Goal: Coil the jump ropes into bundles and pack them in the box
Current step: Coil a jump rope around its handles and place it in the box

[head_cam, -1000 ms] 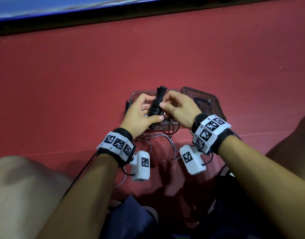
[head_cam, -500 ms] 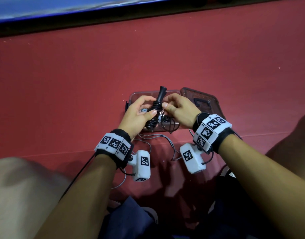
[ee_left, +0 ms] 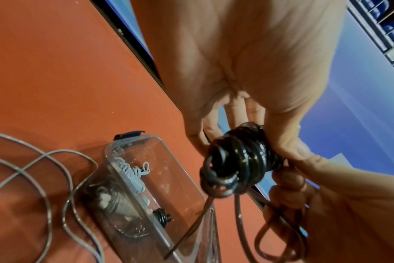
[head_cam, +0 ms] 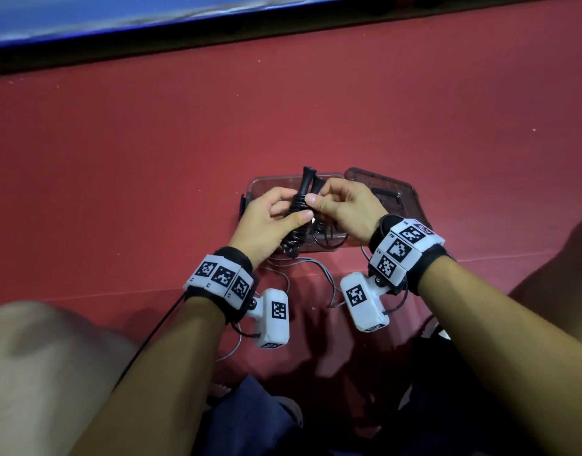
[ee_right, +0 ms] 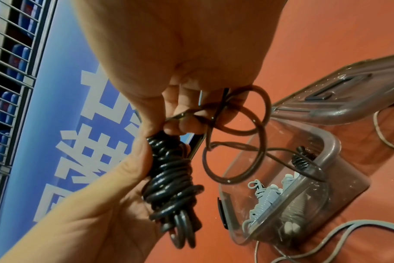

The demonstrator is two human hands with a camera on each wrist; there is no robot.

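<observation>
**Black rope held in both hands above the open box**

The black rope (head_cam: 299, 205) is gripped by the left hand (head_cam: 266, 225), whose fingers and thumb are curled round the bundle of tight coils wound about the two handles. The handle tips are seen standing up above the hands in the head view. The loose end of the cord is pinched by the right hand (head_cam: 342, 209) just beside the bundle, with the thumb pressed near the top coils; several slack loops (ee_right: 236, 135) are left hanging from its fingers over the box.

The clear box (head_cam: 260, 185) is set on the red floor (head_cam: 316, 110), directly under and behind the hands, with its lid (head_cam: 391, 199) lying open at its right side. Inside the box a coiled grey rope (ee_left: 130, 176) is seen along one wall, and a small black coiled piece (ee_left: 162, 216) near a corner.

A loose grey cord (ee_left: 45, 178) is spread in curves on the floor on the near side of the box, partly under the wrists.
</observation>
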